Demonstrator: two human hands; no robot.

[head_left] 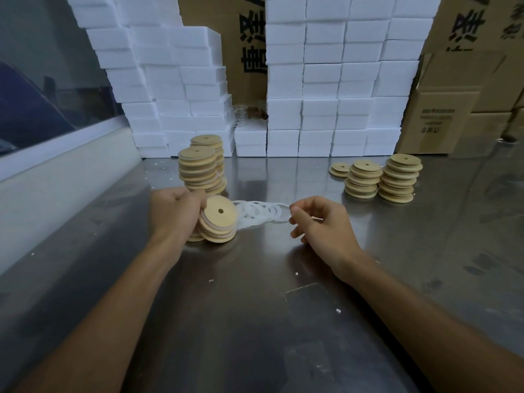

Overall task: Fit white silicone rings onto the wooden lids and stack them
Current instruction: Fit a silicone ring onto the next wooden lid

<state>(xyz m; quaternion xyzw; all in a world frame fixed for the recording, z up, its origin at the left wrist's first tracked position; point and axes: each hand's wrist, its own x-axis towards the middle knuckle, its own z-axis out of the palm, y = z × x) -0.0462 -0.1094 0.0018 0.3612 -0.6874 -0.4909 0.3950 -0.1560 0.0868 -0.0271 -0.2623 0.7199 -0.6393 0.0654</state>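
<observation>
My left hand (174,211) grips a small tilted stack of round wooden lids (218,221), each with a centre hole, resting on the steel table (255,307). A row of overlapping white silicone rings (259,212) lies on the table between my hands. My right hand (317,222) hovers at the right end of that row, thumb and forefinger pinched near the last ring; whether it holds one is unclear. Two tall stacks of lids (201,168) stand behind my left hand. Three more lid stacks (380,178) stand at the right.
A wall of white foam boxes (326,89) lines the back of the table, with cardboard cartons (453,103) behind and to the right. A pale ledge (56,177) runs along the left side. Small white crumbs dot the table.
</observation>
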